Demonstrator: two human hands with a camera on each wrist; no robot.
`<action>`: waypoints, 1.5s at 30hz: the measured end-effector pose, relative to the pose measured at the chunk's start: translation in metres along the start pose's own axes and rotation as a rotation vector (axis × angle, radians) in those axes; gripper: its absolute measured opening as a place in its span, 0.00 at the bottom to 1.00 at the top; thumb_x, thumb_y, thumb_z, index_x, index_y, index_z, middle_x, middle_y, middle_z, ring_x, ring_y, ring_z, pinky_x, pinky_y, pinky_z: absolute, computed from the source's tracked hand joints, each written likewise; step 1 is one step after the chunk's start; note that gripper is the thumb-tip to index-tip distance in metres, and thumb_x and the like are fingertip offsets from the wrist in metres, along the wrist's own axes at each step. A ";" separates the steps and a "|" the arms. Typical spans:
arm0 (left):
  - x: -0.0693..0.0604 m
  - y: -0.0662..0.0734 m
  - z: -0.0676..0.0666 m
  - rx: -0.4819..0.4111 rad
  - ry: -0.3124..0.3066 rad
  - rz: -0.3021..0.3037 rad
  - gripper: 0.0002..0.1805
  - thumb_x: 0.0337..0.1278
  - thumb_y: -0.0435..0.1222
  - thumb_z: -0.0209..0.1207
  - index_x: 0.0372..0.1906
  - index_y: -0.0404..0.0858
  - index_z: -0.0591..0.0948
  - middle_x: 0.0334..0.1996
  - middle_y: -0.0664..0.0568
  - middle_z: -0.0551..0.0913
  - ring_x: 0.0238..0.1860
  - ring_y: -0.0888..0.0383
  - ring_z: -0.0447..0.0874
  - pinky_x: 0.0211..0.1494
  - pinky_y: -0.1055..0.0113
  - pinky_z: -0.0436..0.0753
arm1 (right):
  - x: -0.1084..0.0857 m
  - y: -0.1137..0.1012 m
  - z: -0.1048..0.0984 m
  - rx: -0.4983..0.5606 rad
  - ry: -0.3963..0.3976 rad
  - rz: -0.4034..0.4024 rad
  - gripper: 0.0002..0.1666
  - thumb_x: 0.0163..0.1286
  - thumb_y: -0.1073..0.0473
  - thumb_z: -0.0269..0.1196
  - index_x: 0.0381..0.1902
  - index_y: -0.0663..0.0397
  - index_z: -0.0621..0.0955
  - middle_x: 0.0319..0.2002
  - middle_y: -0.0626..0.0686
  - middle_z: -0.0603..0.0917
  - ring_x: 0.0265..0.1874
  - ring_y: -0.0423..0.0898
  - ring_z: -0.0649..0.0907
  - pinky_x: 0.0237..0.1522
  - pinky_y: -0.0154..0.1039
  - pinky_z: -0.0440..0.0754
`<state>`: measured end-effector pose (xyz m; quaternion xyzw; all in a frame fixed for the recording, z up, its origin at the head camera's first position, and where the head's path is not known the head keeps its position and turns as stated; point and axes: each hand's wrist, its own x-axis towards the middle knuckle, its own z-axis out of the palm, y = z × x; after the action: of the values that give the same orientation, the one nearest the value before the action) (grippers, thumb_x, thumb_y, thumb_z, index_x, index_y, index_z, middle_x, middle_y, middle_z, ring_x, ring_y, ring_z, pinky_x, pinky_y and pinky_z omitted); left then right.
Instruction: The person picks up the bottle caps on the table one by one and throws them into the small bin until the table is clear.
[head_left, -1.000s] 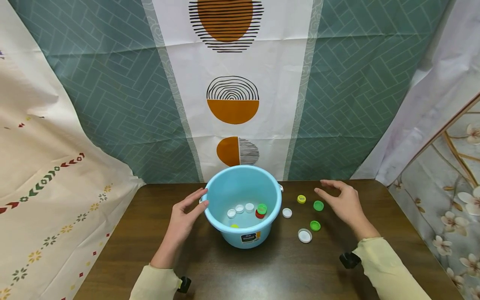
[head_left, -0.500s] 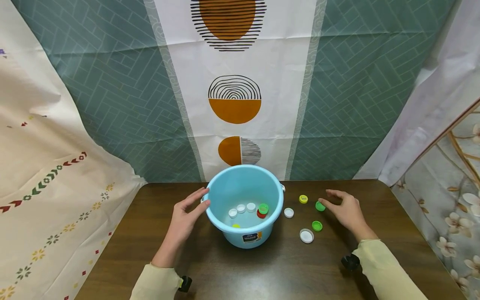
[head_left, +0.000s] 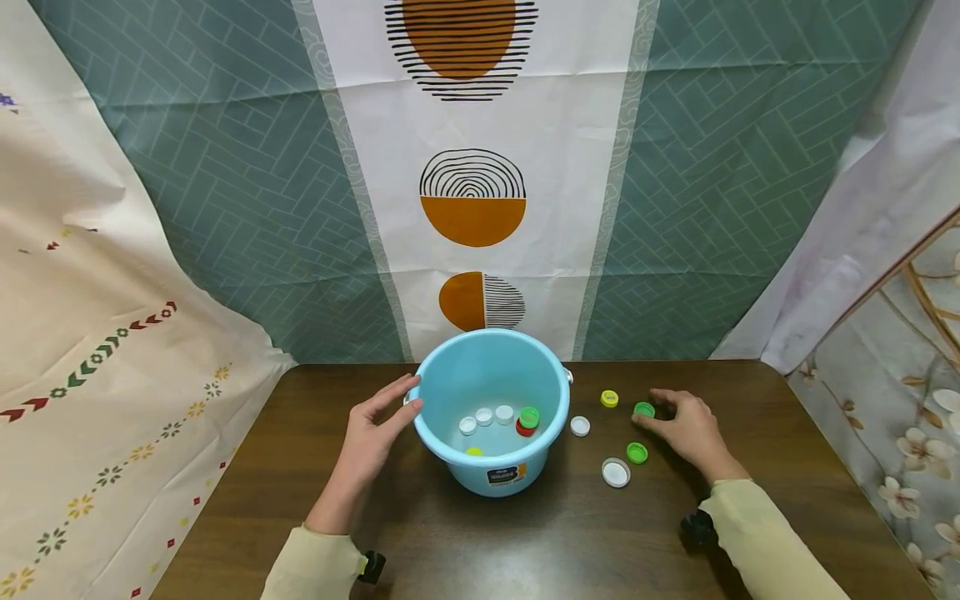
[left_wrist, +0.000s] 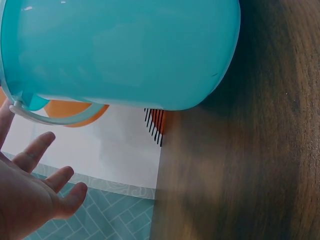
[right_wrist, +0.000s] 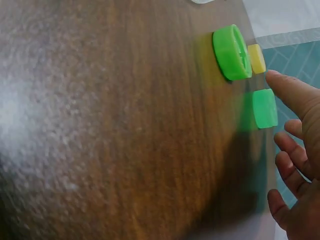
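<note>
My left hand (head_left: 371,437) rests its thumb and forefinger at the left rim of a light blue bucket (head_left: 487,358). In the left wrist view the other fingers (left_wrist: 36,150) are spread loosely below the bucket's handle (left_wrist: 60,119). On the right, my right hand (head_left: 690,429) has thumb and forefinger on either side of a green bottle cap (head_left: 643,409), which lies on the table; no grip on it shows. A second green cap (head_left: 637,452) lies nearer, a yellow cap (head_left: 609,398) farther left. The right wrist view shows the thumb beside the caps.
Two white caps, one small (head_left: 580,426) and one larger (head_left: 616,472), lie between bucket and right hand. Inside the bucket are several white caps (head_left: 484,416), a green cap (head_left: 529,417) over a red cap (head_left: 527,430), and a yellow cap (head_left: 474,451). A patterned cloth (head_left: 375,208) hangs behind the table.
My right hand has come down from above the caps, its thumb and forefinger now around the far green cap. My left hand has stayed at the bucket's rim. The view has shifted slightly.
</note>
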<state>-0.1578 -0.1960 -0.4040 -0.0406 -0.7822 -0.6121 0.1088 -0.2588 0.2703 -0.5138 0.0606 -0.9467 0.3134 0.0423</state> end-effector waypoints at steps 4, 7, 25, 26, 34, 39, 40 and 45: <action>0.004 -0.015 0.000 0.008 0.011 0.008 0.20 0.54 0.44 0.64 0.54 0.50 0.81 0.61 0.53 0.75 0.66 0.58 0.67 0.68 0.40 0.58 | 0.000 0.001 0.004 -0.025 -0.018 0.008 0.42 0.54 0.36 0.66 0.59 0.58 0.75 0.54 0.63 0.78 0.54 0.62 0.74 0.51 0.65 0.66; 0.005 -0.021 0.000 0.016 0.017 0.024 0.19 0.55 0.44 0.63 0.54 0.52 0.80 0.61 0.54 0.75 0.66 0.58 0.67 0.68 0.40 0.58 | 0.000 0.002 0.006 -0.045 -0.020 0.007 0.40 0.54 0.37 0.67 0.57 0.57 0.77 0.53 0.63 0.78 0.54 0.61 0.74 0.48 0.64 0.66; 0.004 -0.017 0.000 0.025 0.024 0.020 0.19 0.55 0.43 0.63 0.54 0.51 0.81 0.60 0.58 0.75 0.66 0.58 0.67 0.67 0.41 0.60 | -0.005 0.006 0.009 -0.044 0.034 -0.017 0.29 0.54 0.42 0.69 0.48 0.55 0.82 0.43 0.58 0.81 0.44 0.54 0.78 0.42 0.55 0.67; 0.004 -0.015 0.000 0.023 0.022 0.014 0.19 0.55 0.43 0.63 0.54 0.50 0.81 0.60 0.58 0.76 0.66 0.57 0.67 0.67 0.41 0.60 | -0.005 0.007 0.009 -0.043 0.033 -0.016 0.30 0.54 0.42 0.69 0.48 0.55 0.82 0.43 0.58 0.81 0.44 0.54 0.78 0.42 0.56 0.67; -0.002 0.008 0.002 0.024 0.002 0.012 0.21 0.56 0.40 0.63 0.55 0.40 0.80 0.61 0.48 0.75 0.66 0.54 0.68 0.68 0.43 0.60 | -0.008 0.007 0.007 -0.016 0.035 -0.025 0.28 0.54 0.42 0.69 0.47 0.54 0.82 0.43 0.56 0.81 0.41 0.51 0.79 0.43 0.53 0.72; -0.002 0.010 0.003 0.025 0.006 0.007 0.21 0.56 0.40 0.62 0.55 0.40 0.79 0.61 0.47 0.75 0.66 0.54 0.68 0.67 0.41 0.60 | -0.010 0.007 0.003 0.023 0.027 -0.022 0.30 0.55 0.39 0.67 0.48 0.52 0.82 0.42 0.54 0.83 0.40 0.49 0.81 0.41 0.49 0.78; -0.002 0.010 0.003 0.023 0.007 0.006 0.21 0.56 0.40 0.62 0.55 0.40 0.79 0.61 0.47 0.75 0.66 0.54 0.68 0.67 0.41 0.60 | -0.010 0.007 0.003 0.031 0.025 -0.022 0.30 0.55 0.39 0.67 0.49 0.52 0.82 0.42 0.54 0.84 0.39 0.49 0.81 0.41 0.49 0.79; -0.002 0.009 0.003 0.018 0.008 0.004 0.21 0.56 0.40 0.63 0.55 0.40 0.80 0.61 0.48 0.75 0.66 0.55 0.68 0.67 0.43 0.61 | -0.009 0.007 -0.001 0.049 0.037 -0.027 0.30 0.55 0.38 0.67 0.49 0.51 0.81 0.39 0.52 0.86 0.38 0.47 0.82 0.38 0.45 0.80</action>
<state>-0.1539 -0.1908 -0.3966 -0.0385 -0.7872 -0.6049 0.1137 -0.2505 0.2771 -0.5186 0.0688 -0.9369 0.3371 0.0624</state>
